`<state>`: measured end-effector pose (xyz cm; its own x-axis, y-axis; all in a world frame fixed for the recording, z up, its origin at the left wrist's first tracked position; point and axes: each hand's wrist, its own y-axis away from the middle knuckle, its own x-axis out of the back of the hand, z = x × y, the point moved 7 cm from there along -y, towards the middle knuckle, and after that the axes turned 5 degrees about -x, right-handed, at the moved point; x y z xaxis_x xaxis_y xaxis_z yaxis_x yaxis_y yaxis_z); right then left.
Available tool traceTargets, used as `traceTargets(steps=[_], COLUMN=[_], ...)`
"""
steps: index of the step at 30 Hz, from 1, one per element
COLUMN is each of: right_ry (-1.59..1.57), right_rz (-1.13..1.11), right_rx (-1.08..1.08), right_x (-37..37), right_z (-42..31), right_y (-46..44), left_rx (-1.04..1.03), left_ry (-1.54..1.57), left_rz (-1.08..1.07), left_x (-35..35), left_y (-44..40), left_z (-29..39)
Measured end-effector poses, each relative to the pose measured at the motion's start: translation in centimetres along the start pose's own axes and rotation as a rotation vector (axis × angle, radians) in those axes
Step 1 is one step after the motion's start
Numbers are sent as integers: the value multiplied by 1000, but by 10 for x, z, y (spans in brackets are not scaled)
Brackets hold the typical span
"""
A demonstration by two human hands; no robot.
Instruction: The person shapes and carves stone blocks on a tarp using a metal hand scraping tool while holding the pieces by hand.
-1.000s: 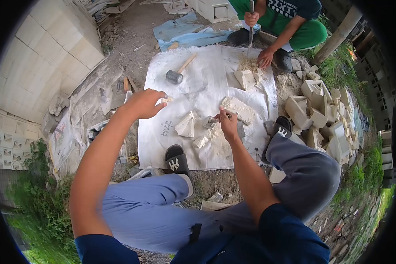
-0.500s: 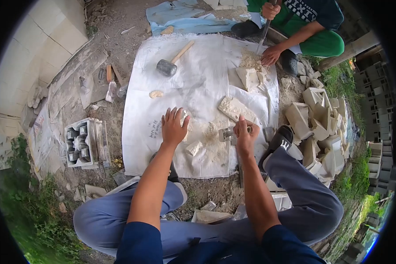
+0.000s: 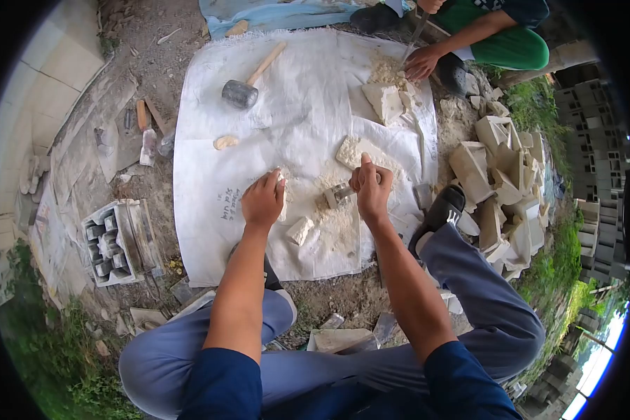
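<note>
My left hand [image 3: 264,201] is closed on a pale block piece [image 3: 283,203], mostly hidden under the palm and standing on the white sheet [image 3: 210,189]. My right hand [image 3: 372,185] is wrapped round the handle of a small metal hammer-like tool [image 3: 339,194], its head just left of the fist, over pale crumbs. A smaller chunk [image 3: 300,230] lies between my hands, nearer me. Just beyond my right hand rests a flat, rough pale slab [image 3: 357,152]. A mallet [image 3: 240,94] with a dark head and wooden handle lies farther up the sheet.
A co-worker's hand [image 3: 423,63] is at the sheet's far right, beside a metal bar [image 3: 416,35] and pale chunks [image 3: 385,101]. Broken blocks [image 3: 500,189] are heaped at the right. A grey mould [image 3: 112,245] and an orange-handled tool [image 3: 144,133] lie at the left.
My left hand has come across from the upper left, down to the block piece, and closed on it. My right hand keeps its tool. The view has shifted, moving the sheet leftward and up.
</note>
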<state>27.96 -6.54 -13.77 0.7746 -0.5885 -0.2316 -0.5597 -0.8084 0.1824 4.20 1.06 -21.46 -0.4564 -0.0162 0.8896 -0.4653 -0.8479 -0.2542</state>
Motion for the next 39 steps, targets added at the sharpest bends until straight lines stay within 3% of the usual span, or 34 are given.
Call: traceTargets(steps=[3,5,8,12,16,19,23,25,28,29,32,39], right_ry=[43,41,-61,152,12,-45,40,36,341,280,247,227], right_rz=[-59,-61,-32,-129,-130,35,5,-16,-44,-78,-23,-45], right_rx=[52,65,145,112,35,-11,114,99,158,114,49,162], right_x=[-7,-13,-14,-5,-19,-29,-37,-38,-27,-28,-41,-51], right_z=[-22,-40,-61,12,-2,-19,-50,-47,16,21,-3,-49], right_y=[5,13,23,24,16,10,21,22,18,13,2,15], left_rx=[24,-87,0,37,47,46,55,52,53,48,63,72], left_ry=[35,-80,44,46,71,62,98,98,89,78,84,66], left_rz=[12,50,-34,-70,-97,-106,-149,-150,-138,-137,-166,-222], left_x=[1,6,1,-3,-9,-9,-7,-9,-13,-14,-12,-10], left_y=[-1,1,-1,-2,2,-5,-1,-2,-1,0,-1,-2], left_z=[-4,1,-4,-5,-9,-14,-11,-12,-15,-15,-13,-12])
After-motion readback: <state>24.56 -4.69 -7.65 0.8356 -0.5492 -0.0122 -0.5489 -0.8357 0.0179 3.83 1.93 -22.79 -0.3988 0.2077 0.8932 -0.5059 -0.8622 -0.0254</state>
